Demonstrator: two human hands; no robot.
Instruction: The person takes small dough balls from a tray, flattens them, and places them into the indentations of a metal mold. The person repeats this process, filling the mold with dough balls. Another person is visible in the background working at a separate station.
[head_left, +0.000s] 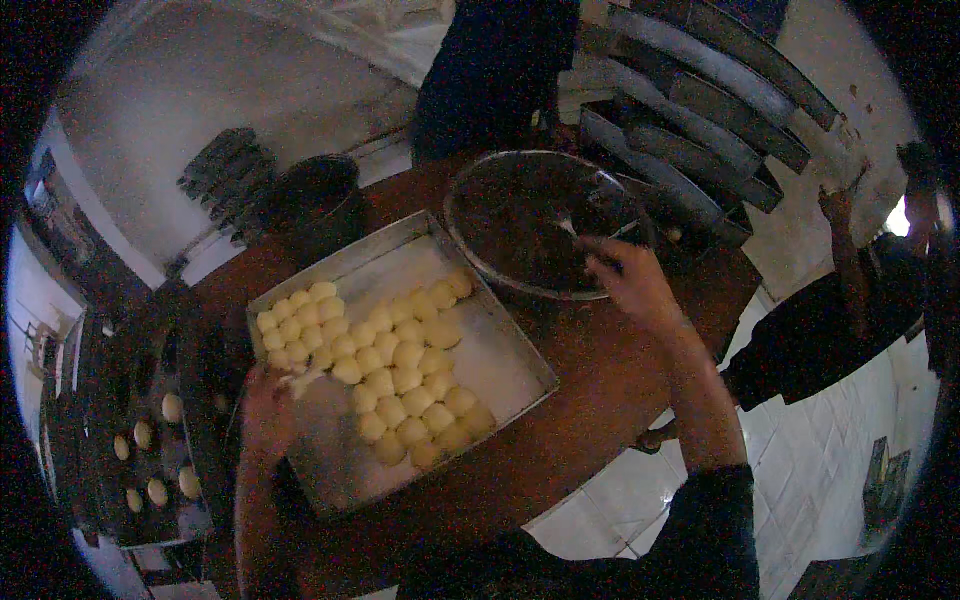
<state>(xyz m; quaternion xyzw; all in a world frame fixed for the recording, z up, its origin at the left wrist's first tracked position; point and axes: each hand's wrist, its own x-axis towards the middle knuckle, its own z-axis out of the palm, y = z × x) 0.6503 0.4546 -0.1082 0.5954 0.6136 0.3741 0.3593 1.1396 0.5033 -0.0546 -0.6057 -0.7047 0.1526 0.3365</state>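
A square metal tray (517, 360) holds many pale yellow dough balls (409, 379) in tight rows, with a bare strip along its right side. At the tray's left edge, my left hand (271, 409) has its fingers on a soft, stretched piece of dough (304, 380), which looks gripped. My right hand (634, 281) is over the near right rim of a wide round basin (517, 281), fingers bent. Just beyond its fingertips is a small pale thing (568, 226); blur hides what it is and whether I hold it. The basin's contents look dark and unclear.
Stacked metal trays (697, 112) stand behind the basin. A dark round pot (322, 187) sits at the back left of the wooden table (592, 405). Several dough pieces (157, 491) lie on a dark surface at left. A person (810, 330) is at right, another (495, 82) at the back.
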